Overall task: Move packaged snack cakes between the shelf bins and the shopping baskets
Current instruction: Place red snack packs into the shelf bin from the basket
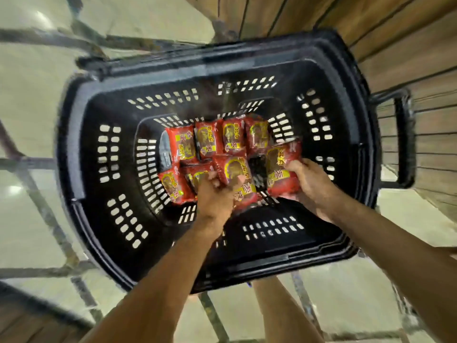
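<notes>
Red packets [210,149] lie in the black basket [81,149]. Left hand [217,194] grips one packet; right hand [311,186] grips another. Advice: lift both straight up, clear of the rim, without crushing.

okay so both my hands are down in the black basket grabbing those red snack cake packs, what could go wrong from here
1. The left hand grips a pack that overlaps its neighbours, so lifting it may drag or flip the pack beside it.
2. The right hand pinches a pack by its edge; the wrapper could slip or the cake get squeezed.
3. The basket sits tilted on a thin frame, so pressing could tip it.
</notes>
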